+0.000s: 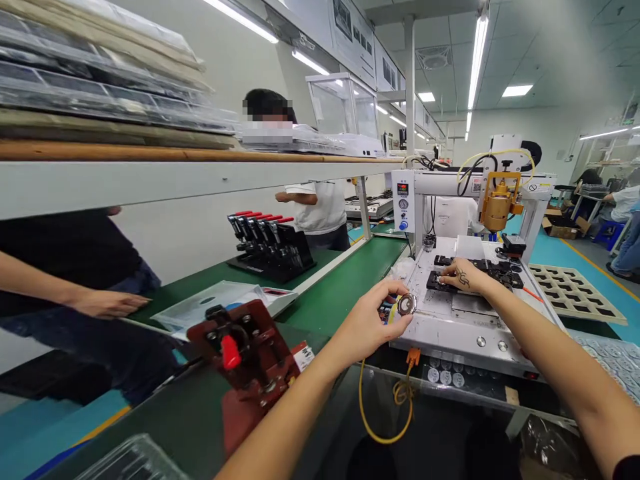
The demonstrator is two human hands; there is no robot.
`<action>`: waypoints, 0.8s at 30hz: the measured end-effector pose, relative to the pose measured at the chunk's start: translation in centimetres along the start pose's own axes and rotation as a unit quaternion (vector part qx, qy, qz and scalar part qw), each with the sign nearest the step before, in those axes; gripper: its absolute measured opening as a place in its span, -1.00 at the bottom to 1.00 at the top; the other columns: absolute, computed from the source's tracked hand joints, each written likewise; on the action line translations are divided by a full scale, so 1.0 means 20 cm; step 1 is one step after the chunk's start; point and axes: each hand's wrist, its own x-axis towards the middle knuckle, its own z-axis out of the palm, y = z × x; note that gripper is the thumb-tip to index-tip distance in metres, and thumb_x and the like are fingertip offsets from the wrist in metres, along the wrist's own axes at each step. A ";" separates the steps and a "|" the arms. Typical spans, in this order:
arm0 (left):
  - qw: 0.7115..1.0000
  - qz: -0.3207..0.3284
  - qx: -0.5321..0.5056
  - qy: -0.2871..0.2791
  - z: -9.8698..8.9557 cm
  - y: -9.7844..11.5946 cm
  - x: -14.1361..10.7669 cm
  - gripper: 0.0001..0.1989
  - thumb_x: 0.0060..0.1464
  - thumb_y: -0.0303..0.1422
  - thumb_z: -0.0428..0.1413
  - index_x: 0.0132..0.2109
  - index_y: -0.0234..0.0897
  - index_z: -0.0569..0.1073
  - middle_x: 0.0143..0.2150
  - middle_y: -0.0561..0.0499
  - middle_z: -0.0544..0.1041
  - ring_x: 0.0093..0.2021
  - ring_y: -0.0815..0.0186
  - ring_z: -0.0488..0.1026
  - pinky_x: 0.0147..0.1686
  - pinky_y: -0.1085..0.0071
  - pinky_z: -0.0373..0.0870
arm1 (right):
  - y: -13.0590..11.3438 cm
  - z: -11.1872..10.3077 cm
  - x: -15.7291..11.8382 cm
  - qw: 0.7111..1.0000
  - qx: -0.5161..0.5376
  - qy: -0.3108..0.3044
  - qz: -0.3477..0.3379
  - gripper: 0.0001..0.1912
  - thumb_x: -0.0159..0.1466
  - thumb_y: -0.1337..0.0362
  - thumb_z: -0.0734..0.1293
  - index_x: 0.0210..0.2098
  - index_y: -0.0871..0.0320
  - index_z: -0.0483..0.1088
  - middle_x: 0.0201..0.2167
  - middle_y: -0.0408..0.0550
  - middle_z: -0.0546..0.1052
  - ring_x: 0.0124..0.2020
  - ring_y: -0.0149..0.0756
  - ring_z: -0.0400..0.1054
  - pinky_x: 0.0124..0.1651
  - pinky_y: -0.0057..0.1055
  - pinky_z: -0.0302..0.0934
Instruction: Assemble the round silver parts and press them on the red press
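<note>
My left hand (373, 320) pinches a round silver-rimmed part (407, 305), like a watch case, between thumb and fingers, at the front left edge of the machine. Its face is turned partly toward me. My right hand (464, 276) reaches over the machine bed (470, 320), its fingertips closed down at the left end of a black fixture (440, 281). Something small and shiny shows under those fingers, but I cannot make out what it is. Above and behind the fixtures hangs the machine's gold-coloured head (500, 205).
A red toggle-clamp fixture (250, 360) stands left of my left arm. Black clamps with red handles (270, 247) sit farther back. A compartment tray (575, 291) and a clear tray of round parts (613, 360) lie right. A co-worker's hand (113, 303) rests across the bench.
</note>
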 end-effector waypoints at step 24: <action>0.956 -0.009 -0.068 -0.284 0.93 -0.50 -0.46 -0.59 -0.03 -0.52 0.35 -0.02 -0.19 0.52 0.47 -0.24 0.41 0.54 -0.04 0.23 0.57 -0.08 0.03 | -0.12 0.35 -1.52 0.939 0.046 0.313 0.132 -0.87 0.52 0.20 0.32 -0.16 0.08 0.43 -0.24 -0.01 0.50 -0.19 -0.14 0.42 -0.07 -0.19 0.35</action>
